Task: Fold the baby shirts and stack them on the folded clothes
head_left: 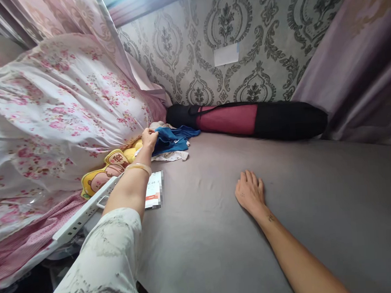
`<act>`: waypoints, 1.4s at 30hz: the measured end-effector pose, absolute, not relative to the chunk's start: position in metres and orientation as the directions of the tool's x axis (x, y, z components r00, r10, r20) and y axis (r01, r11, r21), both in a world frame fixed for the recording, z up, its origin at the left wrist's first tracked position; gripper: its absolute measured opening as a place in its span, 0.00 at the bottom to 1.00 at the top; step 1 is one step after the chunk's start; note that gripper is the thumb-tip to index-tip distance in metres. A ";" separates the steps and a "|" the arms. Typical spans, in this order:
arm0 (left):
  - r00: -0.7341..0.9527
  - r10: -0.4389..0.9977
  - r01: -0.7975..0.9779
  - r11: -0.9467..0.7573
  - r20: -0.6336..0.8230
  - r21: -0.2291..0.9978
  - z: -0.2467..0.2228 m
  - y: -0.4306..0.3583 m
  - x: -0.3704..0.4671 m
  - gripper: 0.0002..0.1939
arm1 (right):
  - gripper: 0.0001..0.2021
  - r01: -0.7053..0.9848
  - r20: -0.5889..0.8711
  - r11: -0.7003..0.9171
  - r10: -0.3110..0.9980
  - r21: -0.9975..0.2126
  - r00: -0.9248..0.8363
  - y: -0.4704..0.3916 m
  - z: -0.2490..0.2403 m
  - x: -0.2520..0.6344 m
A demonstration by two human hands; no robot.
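Note:
At the far left of the bed, my left hand (150, 138) pinches the edge of a crumpled blue cloth garment (173, 139). Beneath the blue garment lies a white patterned cloth (172, 156), partly covered. My right hand (250, 191) rests palm down on the grey sheet (205, 235), fingers stretched out, holding nothing. Beside my left forearm lies a phone (154, 191) with a lit screen, partly hidden by the arm.
A long black and red bag (227, 119) lies along the patterned wall (191, 35). Yellow cartoon cushion (102, 177) and white power strip (82, 212) are along the left edge. Floral fabric (62, 106) bulges at the left; a pink curtain (353, 64) hangs at the right.

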State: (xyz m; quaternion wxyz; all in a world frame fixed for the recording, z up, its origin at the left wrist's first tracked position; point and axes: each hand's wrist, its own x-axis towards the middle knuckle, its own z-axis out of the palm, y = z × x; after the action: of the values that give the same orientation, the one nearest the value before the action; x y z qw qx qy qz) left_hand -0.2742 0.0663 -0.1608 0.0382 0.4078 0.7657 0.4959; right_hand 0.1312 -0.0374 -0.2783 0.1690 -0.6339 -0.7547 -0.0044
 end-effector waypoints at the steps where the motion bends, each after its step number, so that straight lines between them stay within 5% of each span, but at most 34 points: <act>1: -0.665 0.656 0.568 0.133 0.358 0.812 -0.156 0.069 -0.267 0.07 | 0.23 0.959 0.263 0.199 0.954 -0.203 -0.142 -0.038 -0.278 0.131; 8: -0.454 0.804 0.403 -0.198 0.383 0.893 -0.143 0.075 -0.209 0.09 | 0.23 0.961 0.276 0.206 0.949 -0.187 -0.150 -0.037 -0.279 0.132; 15: -0.236 0.905 0.117 -0.335 0.354 0.935 -0.158 0.059 -0.135 0.11 | 0.24 0.950 0.248 0.211 0.957 -0.230 -0.153 -0.036 -0.278 0.134; 19: -0.124 0.926 0.025 -0.357 0.358 0.934 -0.176 0.046 -0.095 0.11 | 0.23 0.910 0.240 0.221 0.960 -0.351 -0.141 -0.033 -0.277 0.138; 26: 0.097 0.931 0.083 -0.360 0.352 0.929 -0.181 0.010 -0.025 0.08 | 0.34 0.636 0.431 0.335 0.902 -0.695 -0.005 -0.020 -0.258 0.143; 35: 0.246 0.888 0.188 -0.436 0.387 0.880 -0.172 -0.017 0.011 0.10 | 0.19 0.389 0.378 0.354 0.926 -0.850 -0.017 -0.003 -0.242 0.171; 42: 0.395 0.806 0.429 -0.587 0.441 0.687 -0.172 -0.029 0.005 0.30 | 0.12 0.286 0.421 0.386 0.904 -0.877 0.073 -0.009 -0.195 0.210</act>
State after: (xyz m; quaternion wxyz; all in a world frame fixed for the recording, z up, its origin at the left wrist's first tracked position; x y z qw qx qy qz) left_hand 0.0048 -0.0292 -0.1721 0.2402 0.8000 0.3858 0.3918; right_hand 0.2101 -0.0086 -0.1948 0.5542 -0.4791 -0.6210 0.2787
